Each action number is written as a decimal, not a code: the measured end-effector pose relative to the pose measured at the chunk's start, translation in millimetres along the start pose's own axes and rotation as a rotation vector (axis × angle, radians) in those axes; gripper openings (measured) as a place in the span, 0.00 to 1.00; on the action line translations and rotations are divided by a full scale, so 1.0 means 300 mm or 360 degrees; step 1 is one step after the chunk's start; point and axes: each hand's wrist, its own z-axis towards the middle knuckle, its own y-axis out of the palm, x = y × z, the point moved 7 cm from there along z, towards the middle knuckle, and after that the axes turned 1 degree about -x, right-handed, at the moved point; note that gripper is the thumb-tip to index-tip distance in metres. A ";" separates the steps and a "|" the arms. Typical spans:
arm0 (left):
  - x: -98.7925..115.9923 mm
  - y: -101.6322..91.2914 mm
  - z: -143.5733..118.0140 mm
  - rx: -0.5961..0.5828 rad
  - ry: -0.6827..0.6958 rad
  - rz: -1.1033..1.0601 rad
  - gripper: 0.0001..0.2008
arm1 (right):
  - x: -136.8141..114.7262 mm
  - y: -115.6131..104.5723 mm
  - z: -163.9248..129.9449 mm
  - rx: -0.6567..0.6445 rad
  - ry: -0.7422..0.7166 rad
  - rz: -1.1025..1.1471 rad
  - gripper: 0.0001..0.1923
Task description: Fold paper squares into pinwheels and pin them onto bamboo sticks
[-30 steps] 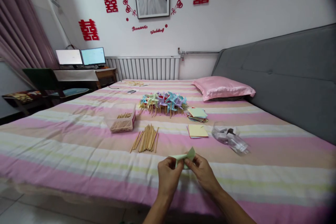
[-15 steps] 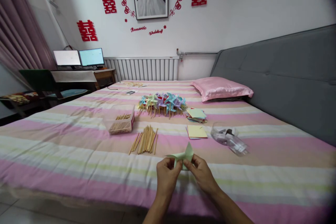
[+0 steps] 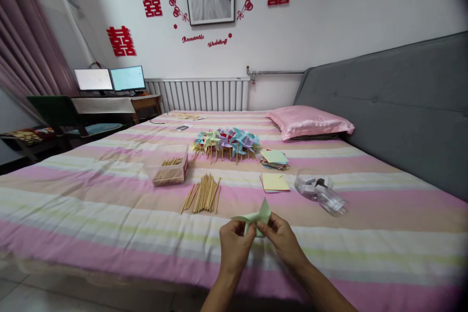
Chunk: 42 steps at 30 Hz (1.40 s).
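Both my hands hold a light green folded paper piece (image 3: 259, 215) just above the near edge of the striped bed (image 3: 91, 204). My left hand (image 3: 234, 248) pinches its left side and my right hand (image 3: 283, 241) pinches its right side, fingertips almost touching. One pointed flap of the paper stands upward. A loose pile of wooden sticks (image 3: 203, 194) lies on the bed just beyond my hands.
A box of sticks (image 3: 170, 171) sits left of the pile. Finished paper pinwheels (image 3: 226, 141) lie further back, with stacks of coloured paper squares (image 3: 274, 181) and a clear plastic bag (image 3: 320, 190) to the right. A pink pillow (image 3: 310, 122) rests by the grey headboard.
The paper's pointed flap has risen and turned a little between my fingers. My hands stay in nearly the same place.
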 end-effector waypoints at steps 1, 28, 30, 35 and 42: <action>0.002 -0.001 0.000 0.0008 0.0012 0.0022 0.09 | 0.000 0.000 0.000 0.0002 -0.0001 0.0004 0.18; -0.044 0.024 0.008 -0.0187 -0.0113 -0.0196 0.03 | -0.026 -0.017 -0.015 0.0073 0.0008 -0.0381 0.16; -0.048 0.016 0.006 -0.0186 -0.0121 -0.0148 0.03 | -0.031 -0.015 -0.016 0.0047 0.0016 -0.0382 0.15; -0.038 0.000 0.010 -0.0193 -0.0113 -0.0046 0.03 | -0.017 -0.012 -0.011 -0.0011 0.0033 -0.0367 0.14; -0.071 0.006 0.026 -0.0295 -0.0212 -0.0128 0.05 | -0.001 -0.011 -0.006 0.0056 0.0032 -0.0368 0.17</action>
